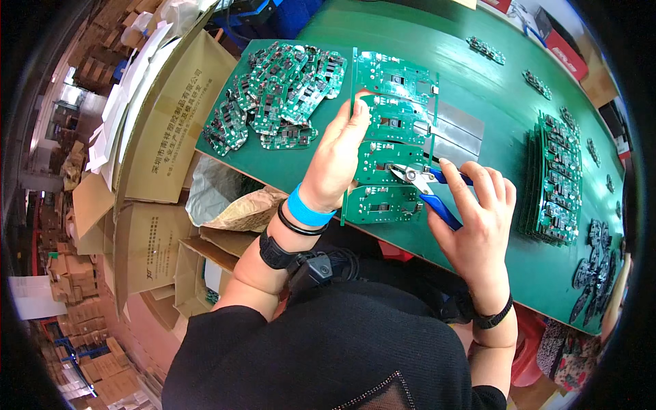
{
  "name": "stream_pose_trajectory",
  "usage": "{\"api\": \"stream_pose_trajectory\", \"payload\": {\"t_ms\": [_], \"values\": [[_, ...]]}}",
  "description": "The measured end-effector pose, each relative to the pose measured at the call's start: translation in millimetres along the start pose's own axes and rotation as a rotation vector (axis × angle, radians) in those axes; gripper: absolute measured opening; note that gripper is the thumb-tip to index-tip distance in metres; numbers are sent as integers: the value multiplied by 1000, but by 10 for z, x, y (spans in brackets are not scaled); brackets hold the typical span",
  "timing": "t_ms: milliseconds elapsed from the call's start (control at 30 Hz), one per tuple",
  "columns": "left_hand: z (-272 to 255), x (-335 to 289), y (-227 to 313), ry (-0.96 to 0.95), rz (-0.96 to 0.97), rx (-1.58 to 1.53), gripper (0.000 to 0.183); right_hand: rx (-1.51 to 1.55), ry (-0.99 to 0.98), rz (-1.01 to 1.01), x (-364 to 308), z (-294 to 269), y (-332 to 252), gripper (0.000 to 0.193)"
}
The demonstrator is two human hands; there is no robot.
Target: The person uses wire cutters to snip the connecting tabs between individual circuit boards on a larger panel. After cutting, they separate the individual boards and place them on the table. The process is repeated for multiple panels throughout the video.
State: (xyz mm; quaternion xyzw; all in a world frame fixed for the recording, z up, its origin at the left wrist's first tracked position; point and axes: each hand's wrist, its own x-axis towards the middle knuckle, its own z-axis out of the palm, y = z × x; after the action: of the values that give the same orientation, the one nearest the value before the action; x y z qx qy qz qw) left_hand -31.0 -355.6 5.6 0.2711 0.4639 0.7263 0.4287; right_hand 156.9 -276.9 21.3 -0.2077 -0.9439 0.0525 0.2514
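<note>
My left hand (336,154) grips a green circuit board panel (389,152) by its left edge, with the thumb lying along the edge strip. The panel is made of several boards joined in a column and is held over the table's near edge. In my right hand (482,222) is a pair of side cutters (437,195) with blue handles. Their metal jaws reach over the panel between two of its lower boards. Whether the jaws touch the board I cannot tell. My right index finger rests near the upper handle, the thumb by the lower one.
On the green table (417,27), a heap of separate circuit boards (280,96) lies left and a stack of panels (553,181) stands right. Dark parts (594,273) lie at the far right. Behind the panel is a grey plate (458,133). Cardboard boxes (167,123) stand left.
</note>
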Motion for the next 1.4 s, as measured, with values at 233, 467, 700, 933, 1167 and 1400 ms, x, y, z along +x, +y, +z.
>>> {"api": "stream_pose_trajectory", "payload": {"t_ms": [233,467,700,933,1167,1400], "values": [[-12,0,-4,-2,0,-26,41,6,2,-34,-32,54,24,56],[-115,-10,-17,29,-120,-177,46,98,170,16,-50,83,101,50],[-311,-68,-129,-282,-421,-775,63,81,193,135,-59,95,255,40],[-224,-75,-211,-284,-402,-828,64,-9,156,141,-33,178,225,41],[-170,-26,-108,-294,-375,-747,65,5,174,192,-68,119,248,45],[-217,189,-121,-41,-189,-232,62,148,22,104,-167,-112,161,50]]}}
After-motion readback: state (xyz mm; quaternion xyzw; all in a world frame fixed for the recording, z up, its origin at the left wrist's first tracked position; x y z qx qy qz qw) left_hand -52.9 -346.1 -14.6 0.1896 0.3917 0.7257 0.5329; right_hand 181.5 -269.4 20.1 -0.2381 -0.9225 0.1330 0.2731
